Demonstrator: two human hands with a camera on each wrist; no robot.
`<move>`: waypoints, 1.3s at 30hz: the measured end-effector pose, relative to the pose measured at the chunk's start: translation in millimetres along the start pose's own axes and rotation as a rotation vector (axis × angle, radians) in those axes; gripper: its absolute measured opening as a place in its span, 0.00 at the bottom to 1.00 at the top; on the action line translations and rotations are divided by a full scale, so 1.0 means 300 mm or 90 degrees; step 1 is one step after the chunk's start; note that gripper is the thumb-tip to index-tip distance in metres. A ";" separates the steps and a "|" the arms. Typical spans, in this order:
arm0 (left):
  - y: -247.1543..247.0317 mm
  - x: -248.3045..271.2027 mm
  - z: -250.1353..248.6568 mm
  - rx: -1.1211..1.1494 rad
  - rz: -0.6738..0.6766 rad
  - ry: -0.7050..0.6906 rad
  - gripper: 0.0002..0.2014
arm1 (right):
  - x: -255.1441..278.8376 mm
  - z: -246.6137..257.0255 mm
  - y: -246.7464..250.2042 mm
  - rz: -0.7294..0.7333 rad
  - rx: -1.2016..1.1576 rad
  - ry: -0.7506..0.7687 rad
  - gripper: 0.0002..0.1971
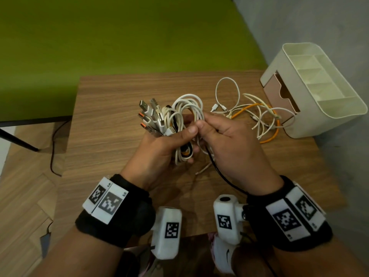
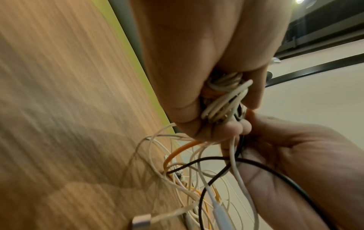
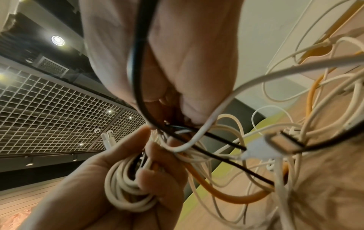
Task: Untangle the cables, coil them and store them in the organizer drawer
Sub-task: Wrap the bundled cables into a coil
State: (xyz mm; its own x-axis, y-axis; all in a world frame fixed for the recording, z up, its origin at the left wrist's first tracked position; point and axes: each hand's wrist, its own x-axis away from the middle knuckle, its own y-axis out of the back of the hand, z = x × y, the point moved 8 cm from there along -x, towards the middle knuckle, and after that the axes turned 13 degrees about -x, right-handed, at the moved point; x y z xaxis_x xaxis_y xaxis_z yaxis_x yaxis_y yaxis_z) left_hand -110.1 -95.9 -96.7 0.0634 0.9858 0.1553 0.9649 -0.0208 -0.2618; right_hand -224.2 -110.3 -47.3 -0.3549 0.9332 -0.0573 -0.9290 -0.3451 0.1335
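Note:
My left hand (image 1: 169, 140) grips a coiled bundle of white, black and orange cables (image 1: 184, 110) above the middle of the table, with several USB plugs (image 1: 148, 114) fanning out to the left. My right hand (image 1: 221, 134) meets it thumb to thumb and pinches strands of the same bundle; a black cable (image 1: 221, 174) runs under its palm toward my wrist. In the right wrist view the white coil (image 3: 126, 188) lies in the left palm (image 3: 82, 194). A loose tangle of white and orange cables (image 1: 259, 114) lies on the table to the right.
A cream organizer (image 1: 311, 86) with open top compartments and a pink drawer (image 1: 279, 94) partly pulled out stands at the table's (image 1: 111, 148) back right corner by the grey wall. A green surface (image 1: 119, 37) lies behind the table. A thin dark cord (image 1: 53, 148) hangs left of it.

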 end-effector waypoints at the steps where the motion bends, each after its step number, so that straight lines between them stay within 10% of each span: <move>1: -0.001 0.002 -0.002 -0.001 0.001 -0.003 0.10 | 0.000 0.000 0.002 -0.010 0.010 0.011 0.11; 13: 0.006 0.010 -0.002 -0.003 0.023 0.008 0.13 | -0.001 0.000 0.005 -0.057 0.315 0.122 0.12; 29: 0.037 -0.007 -0.046 0.184 -0.026 -0.042 0.16 | -0.034 -0.058 0.038 0.023 0.019 -0.046 0.27; 33: 0.142 -0.017 -0.066 0.235 -0.083 -0.060 0.22 | -0.033 -0.076 0.071 0.090 0.253 -0.017 0.12; 39: 0.098 0.002 -0.062 0.173 -0.076 -0.062 0.07 | -0.039 -0.071 0.217 -0.203 0.445 -0.038 0.14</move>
State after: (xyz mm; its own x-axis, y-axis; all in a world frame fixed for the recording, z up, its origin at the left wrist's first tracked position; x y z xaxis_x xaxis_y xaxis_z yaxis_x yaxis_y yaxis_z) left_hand -77.0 -98.9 -86.5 -0.0843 0.9902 0.1112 0.8597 0.1287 -0.4942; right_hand -282.7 -145.9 -59.0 -0.0566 0.9876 -0.1462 -0.6966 0.0658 0.7144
